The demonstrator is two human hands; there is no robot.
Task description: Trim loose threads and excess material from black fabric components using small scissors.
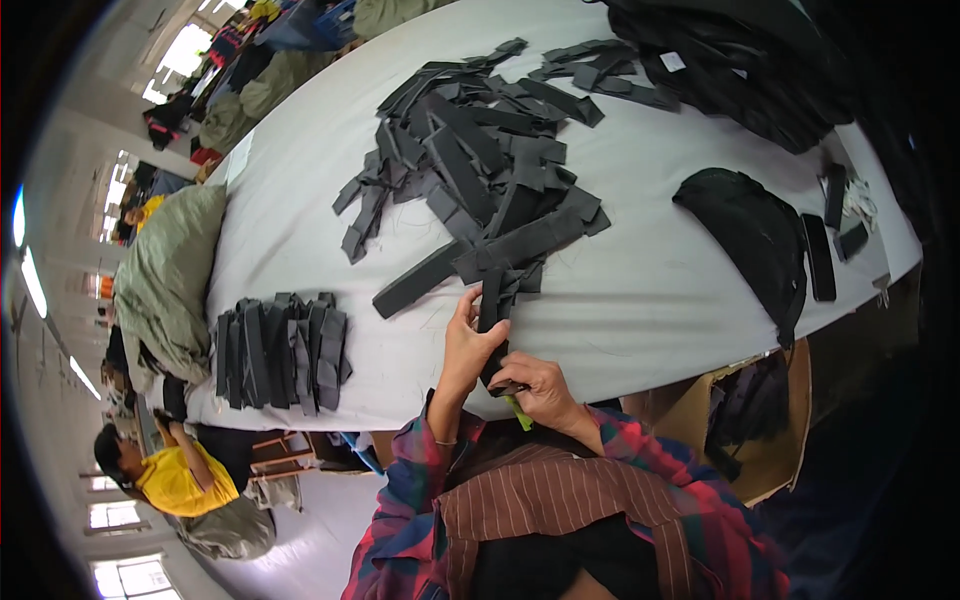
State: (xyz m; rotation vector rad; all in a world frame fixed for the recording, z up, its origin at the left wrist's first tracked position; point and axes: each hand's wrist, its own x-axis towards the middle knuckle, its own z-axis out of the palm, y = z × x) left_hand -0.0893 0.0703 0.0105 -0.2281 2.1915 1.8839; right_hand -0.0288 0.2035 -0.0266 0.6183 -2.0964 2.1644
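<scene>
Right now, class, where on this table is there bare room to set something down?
The white table is bare between the middle heap of dark strips and the curved black piece, and between that heap and the grey-green sack. It is crowded at the heap and under the far-right black bundle.

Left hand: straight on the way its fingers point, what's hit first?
Probably the near edge of the pile of dark strips, just beyond the fingertips of the left hand. Height above the table is unclear.
</scene>
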